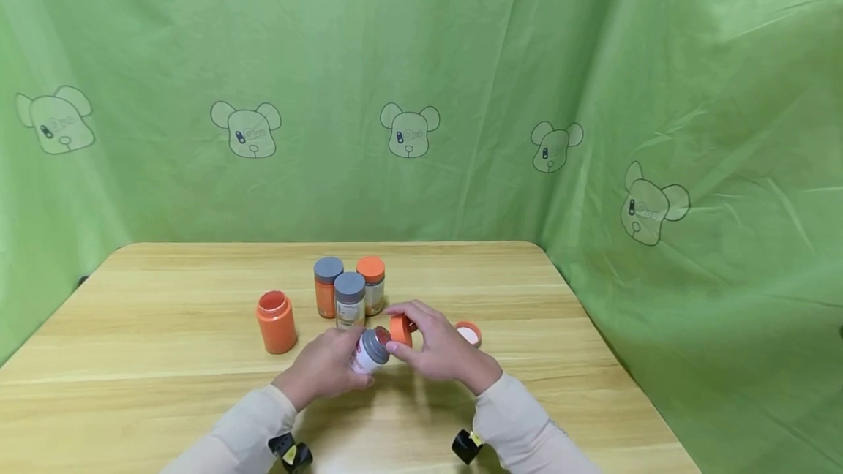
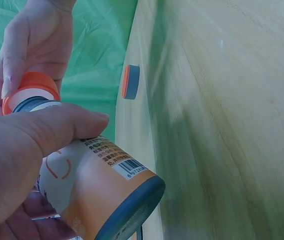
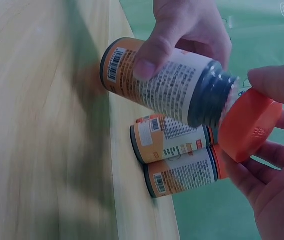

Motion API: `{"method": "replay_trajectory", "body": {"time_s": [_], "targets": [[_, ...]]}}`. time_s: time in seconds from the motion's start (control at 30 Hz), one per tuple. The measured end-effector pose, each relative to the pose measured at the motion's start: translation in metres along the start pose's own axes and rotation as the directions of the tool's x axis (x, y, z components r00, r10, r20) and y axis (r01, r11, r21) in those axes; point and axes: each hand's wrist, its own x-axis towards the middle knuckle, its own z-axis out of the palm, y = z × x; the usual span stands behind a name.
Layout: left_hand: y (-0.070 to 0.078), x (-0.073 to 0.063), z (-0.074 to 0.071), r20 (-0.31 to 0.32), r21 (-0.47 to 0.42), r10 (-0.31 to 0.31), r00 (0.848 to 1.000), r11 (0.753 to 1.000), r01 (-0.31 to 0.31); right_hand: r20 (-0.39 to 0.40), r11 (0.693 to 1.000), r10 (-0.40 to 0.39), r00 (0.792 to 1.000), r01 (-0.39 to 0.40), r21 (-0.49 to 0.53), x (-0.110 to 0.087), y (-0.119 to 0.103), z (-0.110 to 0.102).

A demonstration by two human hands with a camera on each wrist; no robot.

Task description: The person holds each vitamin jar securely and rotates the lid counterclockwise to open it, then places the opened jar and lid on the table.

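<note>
The left hand (image 1: 327, 368) grips a labelled jar (image 3: 169, 92), tilted above the surface (image 1: 165, 328), its mouth facing the right hand (image 1: 440, 344). The right hand pinches an orange lid (image 3: 249, 125) right at that mouth; I cannot tell whether they touch. Behind the hands stand three lidded jars (image 1: 350, 307), with an uncapped orange jar (image 1: 277, 331) to their left and an upturned loose lid (image 1: 469, 334) to the right

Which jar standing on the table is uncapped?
The orange jar standing alone, leftmost in the head view. Its top is open, while the three clustered jars are capped.
</note>
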Motion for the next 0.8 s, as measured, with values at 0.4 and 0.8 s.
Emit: {"method": "replay_trajectory", "body": {"time_s": [0.4,0.8], "targets": [[-0.01,-0.004,-0.001,-0.077,-0.058,-0.066,0.995,0.996,0.062,-0.083,1.0,0.02,0.996,-0.019,0.006,-0.011,0.017,-0.008],[-0.019,-0.008,-0.004,-0.138,-0.19,-0.197,0.971,0.967,0.169,-0.141,0.992,0.113,0.984,-0.119,-0.035,-0.025,0.034,-0.017]]}}
